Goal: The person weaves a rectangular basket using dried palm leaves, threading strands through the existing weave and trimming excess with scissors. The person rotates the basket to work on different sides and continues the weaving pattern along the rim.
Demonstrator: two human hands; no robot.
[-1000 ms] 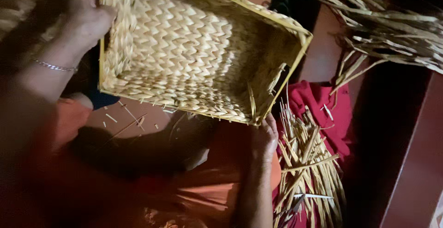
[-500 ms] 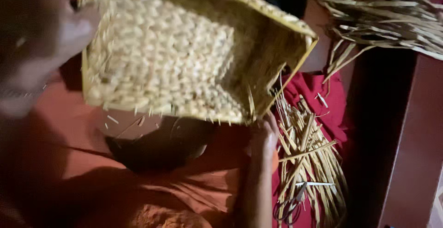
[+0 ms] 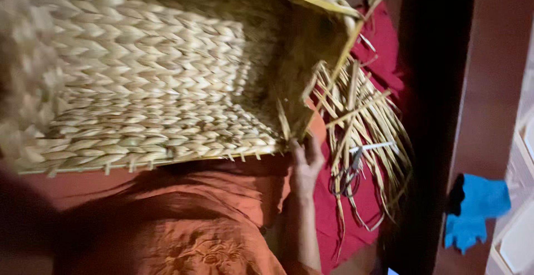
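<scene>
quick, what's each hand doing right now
Left hand: out of view, cannot be told.
Right hand: fingers up on the lower corner of the woven straw basket, grip itself hidden.

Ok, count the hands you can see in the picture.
1. The right hand grips the lower corner of the woven basket, beside the loose straw strips on the red cloth. The left hand may be hidden behind the basket.

The right hand (image 3: 305, 161) reaches upward on an extended forearm, fingers raised in a loose grip.
</scene>
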